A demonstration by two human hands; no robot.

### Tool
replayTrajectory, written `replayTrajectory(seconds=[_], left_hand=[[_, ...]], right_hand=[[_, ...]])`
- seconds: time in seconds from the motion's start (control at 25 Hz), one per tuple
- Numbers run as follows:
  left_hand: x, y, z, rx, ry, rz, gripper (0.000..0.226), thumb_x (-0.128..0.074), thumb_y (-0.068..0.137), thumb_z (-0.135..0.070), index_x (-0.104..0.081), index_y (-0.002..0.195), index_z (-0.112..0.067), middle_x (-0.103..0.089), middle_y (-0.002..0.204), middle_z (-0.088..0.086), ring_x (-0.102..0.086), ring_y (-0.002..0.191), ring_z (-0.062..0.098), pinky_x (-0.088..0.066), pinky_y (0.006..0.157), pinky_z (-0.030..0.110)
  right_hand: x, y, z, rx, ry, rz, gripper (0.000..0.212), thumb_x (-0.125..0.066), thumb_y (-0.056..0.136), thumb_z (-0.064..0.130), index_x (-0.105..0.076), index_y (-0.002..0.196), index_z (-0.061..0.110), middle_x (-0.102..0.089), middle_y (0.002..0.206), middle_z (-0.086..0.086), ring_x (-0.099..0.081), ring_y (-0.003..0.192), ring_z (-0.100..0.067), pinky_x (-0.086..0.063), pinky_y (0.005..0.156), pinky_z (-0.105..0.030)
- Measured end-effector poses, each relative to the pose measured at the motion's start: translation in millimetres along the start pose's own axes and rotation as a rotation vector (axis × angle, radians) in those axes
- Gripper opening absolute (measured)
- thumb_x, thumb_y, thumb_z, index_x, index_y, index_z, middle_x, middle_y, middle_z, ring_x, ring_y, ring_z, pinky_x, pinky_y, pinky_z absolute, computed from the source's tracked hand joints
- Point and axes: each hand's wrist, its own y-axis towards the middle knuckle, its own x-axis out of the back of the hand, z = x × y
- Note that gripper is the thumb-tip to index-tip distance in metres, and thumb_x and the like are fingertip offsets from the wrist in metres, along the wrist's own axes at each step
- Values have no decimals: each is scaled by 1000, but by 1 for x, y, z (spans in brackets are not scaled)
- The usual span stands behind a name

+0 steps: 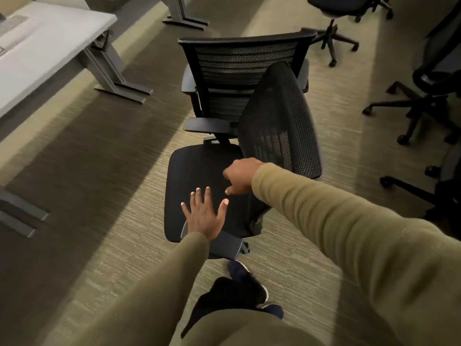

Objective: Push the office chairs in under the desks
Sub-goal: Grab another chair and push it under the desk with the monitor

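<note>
A black mesh office chair (199, 176) stands in the aisle just in front of me, seat facing left, its backrest (282, 121) to the right. My left hand (203, 213) hovers over the near armrest (228, 244) and seat edge, fingers spread, holding nothing. My right hand (240, 176) is above the seat by the backrest's lower edge, fingers curled downward, gripping nothing that I can see. A second black mesh chair (239, 71) stands right behind the first, back toward me. A white desk (45, 51) on grey legs is at the upper left.
More black chairs stand at the top right (334, 28) and along the right edge (424, 101). Grey desk feet sit at the left edge (22, 216) and top centre (184, 16). My dark shoes (247, 283) are on the striped carpet below the chair.
</note>
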Motion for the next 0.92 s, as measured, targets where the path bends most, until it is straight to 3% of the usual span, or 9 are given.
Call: replayTrajectory(seconds=[0.52, 0.68, 0.76, 0.92], left_hand=[[-30, 65, -97, 189, -144, 107, 77, -22, 98, -68, -20, 159, -22, -21, 166, 10, -8, 155, 28, 1, 122, 59], [-32, 75, -142, 272, -270, 100, 69, -32, 99, -64, -36, 152, -20, -34, 159, 11, -28, 148, 30, -16, 122, 56], [-32, 77, -166, 315, -411, 144, 65, -36, 99, -63, -44, 147, -19, -44, 150, 11, -42, 138, 30, -31, 116, 51], [-24, 68, -214, 416, -702, 123, 56, -39, 100, -61, -55, 138, -24, -56, 135, 7, -53, 124, 24, -40, 108, 42]], right_hand=[[33, 41, -134, 134, -45, 78, 57, -54, 93, 58, -52, 137, 22, -60, 129, -5, -58, 112, -26, -48, 85, -39], [34, 48, -181, 274, -85, 73, 59, -54, 92, 60, -50, 138, 23, -60, 129, -7, -57, 115, -29, -49, 92, -43], [35, 46, -207, 407, -91, 14, 57, -53, 93, 58, -51, 136, 22, -62, 127, -6, -57, 115, -28, -49, 93, -43], [29, 37, -260, 727, -152, -264, 54, -34, 96, 62, -64, 118, 22, -68, 110, 0, -61, 103, -22, -42, 95, -38]])
